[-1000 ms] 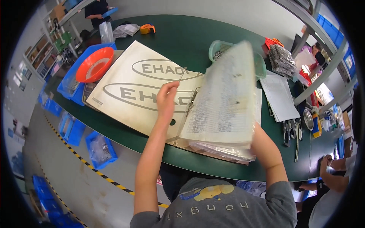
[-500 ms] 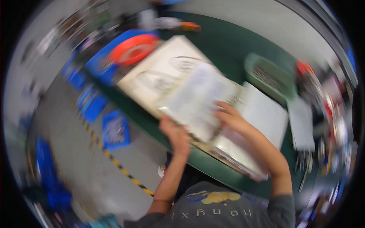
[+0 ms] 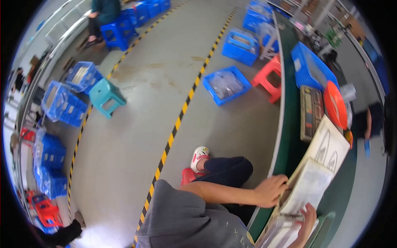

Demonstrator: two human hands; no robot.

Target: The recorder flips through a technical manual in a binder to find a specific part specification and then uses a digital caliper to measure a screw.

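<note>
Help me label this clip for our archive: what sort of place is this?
Most likely a factory or assembly workshop. Blue plastic crates of bagged parts stand on a grey concrete floor marked with a yellow-and-black striped line, and a long green workbench carries trays and bins, with plastic stools nearby.

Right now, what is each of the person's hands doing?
Left hand: curled on the edge of the sheet stack, gripping it.
Right hand: fingers spread, resting on the stack; no clear grip.
</note>
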